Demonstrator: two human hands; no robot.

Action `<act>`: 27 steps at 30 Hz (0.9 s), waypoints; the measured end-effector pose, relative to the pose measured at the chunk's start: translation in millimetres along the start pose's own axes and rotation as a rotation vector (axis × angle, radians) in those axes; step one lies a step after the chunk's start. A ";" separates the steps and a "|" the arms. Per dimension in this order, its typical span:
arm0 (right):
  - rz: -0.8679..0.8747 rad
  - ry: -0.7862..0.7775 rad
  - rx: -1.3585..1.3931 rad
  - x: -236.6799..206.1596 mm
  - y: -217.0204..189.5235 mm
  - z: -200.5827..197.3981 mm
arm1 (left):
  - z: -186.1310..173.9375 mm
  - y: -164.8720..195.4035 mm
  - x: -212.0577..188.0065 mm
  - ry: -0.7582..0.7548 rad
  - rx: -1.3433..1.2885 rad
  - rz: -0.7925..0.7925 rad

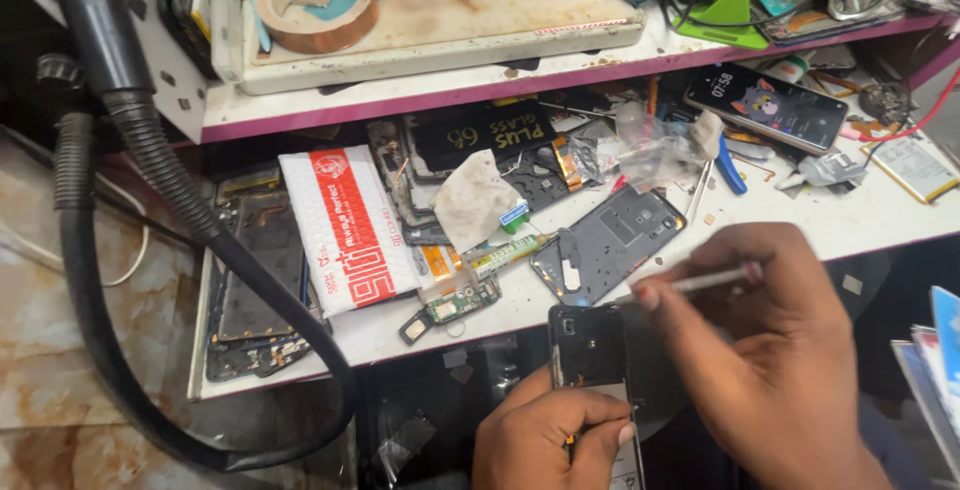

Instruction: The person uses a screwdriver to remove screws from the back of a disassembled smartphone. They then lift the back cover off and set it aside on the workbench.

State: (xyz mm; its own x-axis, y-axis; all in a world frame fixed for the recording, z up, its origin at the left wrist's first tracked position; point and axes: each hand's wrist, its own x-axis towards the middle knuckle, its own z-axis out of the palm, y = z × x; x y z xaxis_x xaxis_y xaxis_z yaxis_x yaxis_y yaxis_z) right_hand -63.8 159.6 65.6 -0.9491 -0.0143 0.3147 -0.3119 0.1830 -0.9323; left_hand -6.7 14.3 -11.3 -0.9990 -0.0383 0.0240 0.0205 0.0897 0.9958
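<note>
So the opened phone (590, 360) sits low in the head view, gripped along its lower edge by the left hand (545, 440), fingers curled tight around it. Its back is already off, dark insides showing, so I'd say the teardown is well underway but not finished. The right hand (775, 350) is closed around a thin silvery tool (715, 278), tip pointing left just above the phone's top corner.

Just beyond the right hand lies a grey phone frame (605, 245), stripped. Up and left of the left hand is a white padded pouch with red print (350, 230). Further back, a black card with yellow lettering (480, 135). Far above the left hand, on the shelf, 1 roll of brown tape (315, 5). Past the right hand, a lit phone (765, 105).
</note>
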 end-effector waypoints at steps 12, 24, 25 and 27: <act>-0.020 0.008 -0.131 -0.4 7.0 5.1 | -2.7 0.0 -1.5 -0.006 -0.009 -0.117; -0.195 0.144 0.087 -10.5 -12.9 19.7 | -13.5 29.3 2.0 0.180 0.005 -0.139; -0.203 0.163 0.137 -12.8 -12.6 19.2 | -15.3 30.4 2.1 0.202 -0.001 -0.134; -0.220 0.135 0.131 -16.5 -9.9 18.8 | -17.5 31.2 1.7 0.243 -0.014 -0.127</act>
State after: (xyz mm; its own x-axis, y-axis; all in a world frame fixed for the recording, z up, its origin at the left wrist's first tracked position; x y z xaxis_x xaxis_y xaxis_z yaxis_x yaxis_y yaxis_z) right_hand -45.8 139.6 66.3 -0.8463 0.0927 0.5247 -0.5211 0.0615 -0.8513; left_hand -7.1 -0.4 21.3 -0.9547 -0.2859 -0.0819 -0.1017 0.0550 0.9933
